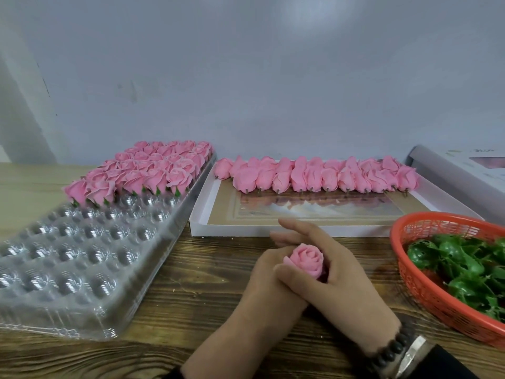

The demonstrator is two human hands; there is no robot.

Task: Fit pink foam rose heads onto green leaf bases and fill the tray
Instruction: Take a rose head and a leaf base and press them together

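Observation:
A pink foam rose head (307,259) stands upright between both hands at the table's middle. My left hand (262,285) wraps round its lower part from the left. My right hand (336,280) lies over the left one, thumb and fingers curled against the rose; its index finger sticks out straight. What is under the rose is hidden by the hands. A clear plastic tray (82,255) on the left holds several finished roses (142,170) in its far rows; the near cups are bare. Green leaf bases (464,269) fill an orange basket (410,272) on the right.
A shallow white box (273,229) behind the hands holds a row of several loose pink rose heads (314,175) along its far side. A white box lid (464,170) leans at the far right. The wooden table (191,283) meets a grey wall behind.

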